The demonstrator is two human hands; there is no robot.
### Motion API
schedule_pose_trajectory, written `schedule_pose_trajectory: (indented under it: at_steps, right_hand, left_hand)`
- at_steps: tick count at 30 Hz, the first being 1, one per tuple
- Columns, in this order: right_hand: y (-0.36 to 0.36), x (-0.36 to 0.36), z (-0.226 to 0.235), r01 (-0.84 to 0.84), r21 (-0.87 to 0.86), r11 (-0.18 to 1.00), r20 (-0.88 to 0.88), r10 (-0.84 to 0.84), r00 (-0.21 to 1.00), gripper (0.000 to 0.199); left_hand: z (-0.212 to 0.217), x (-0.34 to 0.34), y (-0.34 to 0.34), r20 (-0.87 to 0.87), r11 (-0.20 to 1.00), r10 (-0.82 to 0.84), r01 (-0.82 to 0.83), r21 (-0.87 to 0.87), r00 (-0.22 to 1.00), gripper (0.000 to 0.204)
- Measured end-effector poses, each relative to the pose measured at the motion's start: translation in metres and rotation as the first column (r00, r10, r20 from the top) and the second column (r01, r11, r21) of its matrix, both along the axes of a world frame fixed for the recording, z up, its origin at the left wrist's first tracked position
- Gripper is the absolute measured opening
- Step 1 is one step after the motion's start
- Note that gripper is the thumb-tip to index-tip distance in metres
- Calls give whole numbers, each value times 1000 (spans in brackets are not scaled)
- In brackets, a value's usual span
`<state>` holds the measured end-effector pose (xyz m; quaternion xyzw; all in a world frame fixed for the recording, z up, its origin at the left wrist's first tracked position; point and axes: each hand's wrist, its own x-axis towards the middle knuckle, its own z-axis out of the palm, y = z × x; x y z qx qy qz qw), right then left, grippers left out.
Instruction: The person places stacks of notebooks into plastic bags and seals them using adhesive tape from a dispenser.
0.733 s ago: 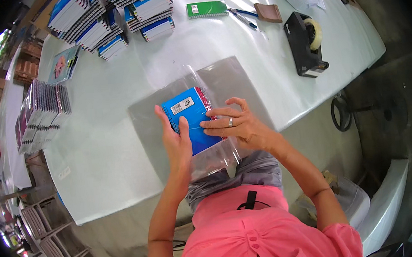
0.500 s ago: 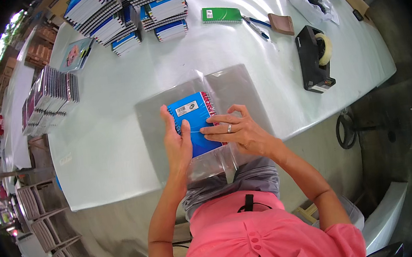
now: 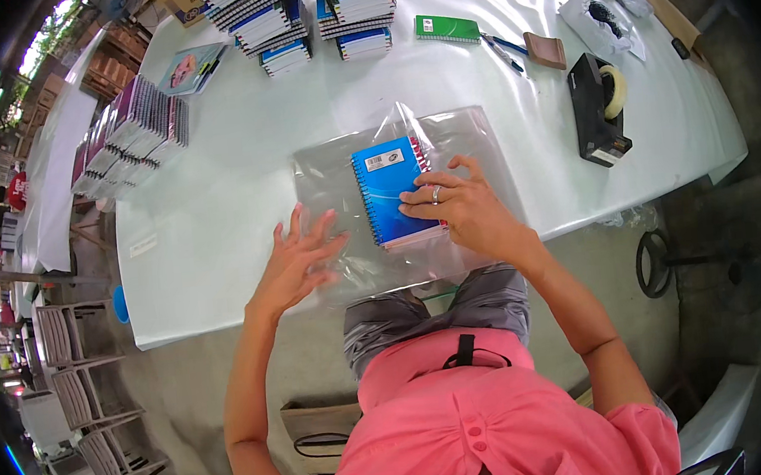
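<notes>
Left hand (image 3: 297,263) now off the blue spiral notebook (image 3: 392,191); earlier pressed against its left edge, now moved left and down, fingers spread open, flat on the clear plastic sleeve (image 3: 339,178) near the table's front edge. Right hand (image 3: 459,208) unchanged: fingers extended, pressing on the notebook's lower right part, ring visible, not curled around anything. Notebook inside the sleeve, spiral binding on its left, lying close to the front edge of the white table (image 3: 215,207), roughly mid-width. Sleeve's lower edge at or just over the table's front edge.

Open room: wide bare stretch left of the sleeve, up to the purple notebook row (image 3: 127,133) at the left edge. Bare band behind the sleeve too, before the stacked notebooks (image 3: 307,13) along the back edge. Right side tighter: black tape dispenser (image 3: 596,110) near the right edge, green notebook (image 3: 446,28), pen (image 3: 503,50) and brown wallet-like item (image 3: 545,49) behind it.
</notes>
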<state>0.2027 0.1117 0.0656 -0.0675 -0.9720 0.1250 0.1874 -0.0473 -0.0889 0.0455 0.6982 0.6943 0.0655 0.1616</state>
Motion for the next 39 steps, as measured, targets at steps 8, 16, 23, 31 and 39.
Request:
schedule_pose_trajectory:
  at_steps: [8,16,23,31,39]
  right_hand:
    - [-13,-5,8,27,60,998,-18,-26,1000,33]
    - [-22,-18,13,-23,-281,959,-10,21,1000,28]
    - [-26,-49,25,114,-525,843,167,-29,985,15]
    - [-45,-57,10,355,-277,893,269,-283,921,15]
    - [-51,-58,19,321,-327,889,233,-253,939,12]
  left_hand:
    - [-13,41,-2,280,862,216,-317,395,935,62]
    - [3,109,1,996,556,84,-831,-24,27,81]
    - [-15,133,11,626,669,11,-471,575,779,77]
    - [-15,76,-3,735,761,92,-523,383,672,68]
    - [17,-54,114,-487,836,62,221,503,871,70]
